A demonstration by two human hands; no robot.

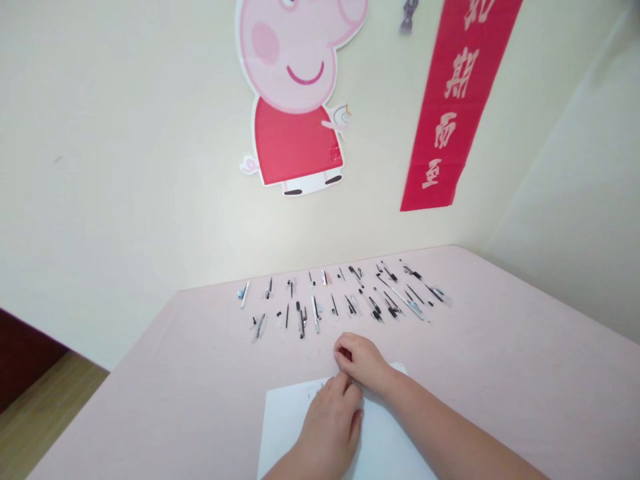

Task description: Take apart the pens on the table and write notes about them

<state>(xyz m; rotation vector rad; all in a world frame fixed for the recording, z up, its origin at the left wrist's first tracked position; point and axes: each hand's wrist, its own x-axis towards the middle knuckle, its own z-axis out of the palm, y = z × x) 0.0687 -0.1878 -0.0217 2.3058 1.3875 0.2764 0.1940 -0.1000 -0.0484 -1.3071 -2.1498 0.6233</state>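
Observation:
A white sheet of paper (279, 417) lies in front of me, with small dark marks near its top edge. My left hand (330, 419) rests on it, back upward, the fingers bent and drawn together; whatever may be under them is hidden. Just beyond, my right hand (364, 360) is at the sheet's far edge with its fingers curled round toward the thumb in a loose ring. I cannot make out anything inside that grip. The two hands are close together, nearly touching. Past them, disassembled pens (301, 320) and pen parts are spread in two rough rows.
The pink tabletop (200, 387) meets a pale wall (150, 167) at the back. On the wall are a pink pig cutout (300, 143) in a red dress and a red banner (450, 100) with white characters. Wooden floor (55, 407) shows beyond the table's left edge.

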